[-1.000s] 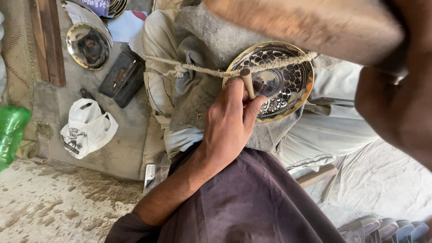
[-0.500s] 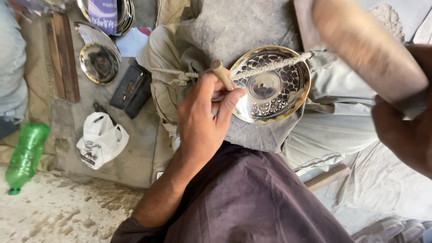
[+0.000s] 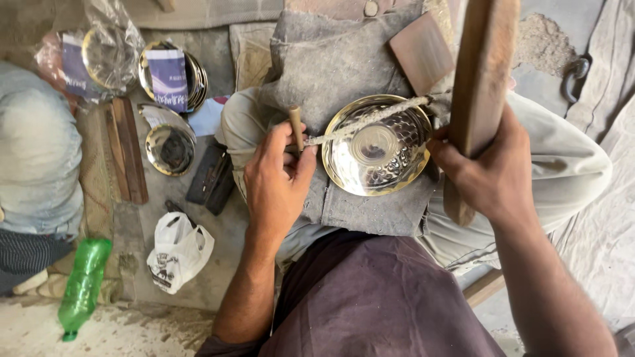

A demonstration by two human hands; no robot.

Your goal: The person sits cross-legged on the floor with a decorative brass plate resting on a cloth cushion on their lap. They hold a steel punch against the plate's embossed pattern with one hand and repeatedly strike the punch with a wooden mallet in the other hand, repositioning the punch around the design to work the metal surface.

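A grey cloth (image 3: 344,73) is spread over the knees, and on it a shiny metal bowl (image 3: 378,145) is seated, pinned by a taut cord (image 3: 367,119) across its rim. A long wooden mallet (image 3: 477,99) is gripped in the closed right hand (image 3: 493,175), just right of the bowl. A small wood-handled punch (image 3: 296,125) is pinched in the left hand (image 3: 276,182) at the bowl's left edge, the fingers wrapped narrow about it. On the floor to the left lie a stack of bowls (image 3: 170,142), a white bag (image 3: 177,251) and a green bottle (image 3: 83,284).

Risk is judged as follows: a mis-aimed blow could strike the left fingers; a slack cord could let the bowl slip. Compared with half a second earlier, the mallet is now swung nearer upright and the left hand sits farther from the bowl's centre.
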